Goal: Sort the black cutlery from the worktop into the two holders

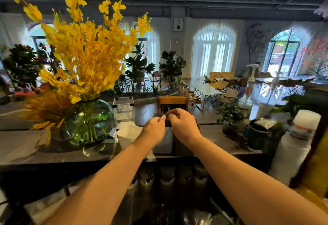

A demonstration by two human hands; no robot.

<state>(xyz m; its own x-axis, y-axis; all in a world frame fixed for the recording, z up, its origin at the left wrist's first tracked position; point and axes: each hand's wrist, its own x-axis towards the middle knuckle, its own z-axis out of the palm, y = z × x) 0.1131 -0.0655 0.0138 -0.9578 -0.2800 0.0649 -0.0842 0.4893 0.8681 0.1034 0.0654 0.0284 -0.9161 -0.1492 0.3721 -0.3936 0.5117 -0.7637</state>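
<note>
grey worktop (26,146); blurred black cutlery (168,122) pinched in curled fingers (174,113) of left hand (154,129) and right hand (184,126)

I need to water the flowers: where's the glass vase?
In the head view the vase stands on the counter at the left, just left of the clear box and further left of the left hand.

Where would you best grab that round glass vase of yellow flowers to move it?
Probably low on the glass vase, both palms cupping its round belly from left and right. It is wide and smooth, so one hand would likely slip, and the yellow flowers make it top-heavy. First free the left hand and right hand, now pinching black cutlery.
</note>
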